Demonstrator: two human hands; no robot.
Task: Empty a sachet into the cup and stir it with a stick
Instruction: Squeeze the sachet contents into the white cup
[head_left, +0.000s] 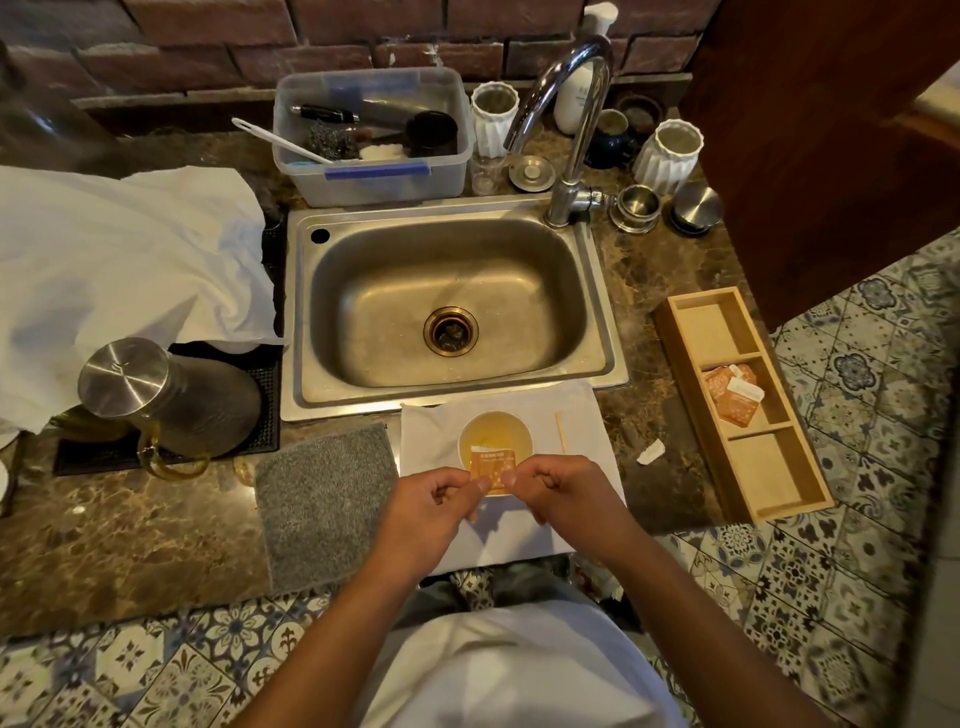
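Now both hands, left hand (434, 496) and right hand (558, 491), pinch the orange sachet (492, 467) over the cup (496, 434); its top looks maybe torn. Stick (560, 433) lies right.

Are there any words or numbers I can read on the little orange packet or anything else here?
Nothing here can be read for sure.
Small orange sachet, held over the white paper cup by the left hand and right hand: a line of print, too small and blurred to read.
Orange sachets in the wooden tray: white labels, too blurred.
White pump bottle behind the chrome tap: faint marks, unreadable.
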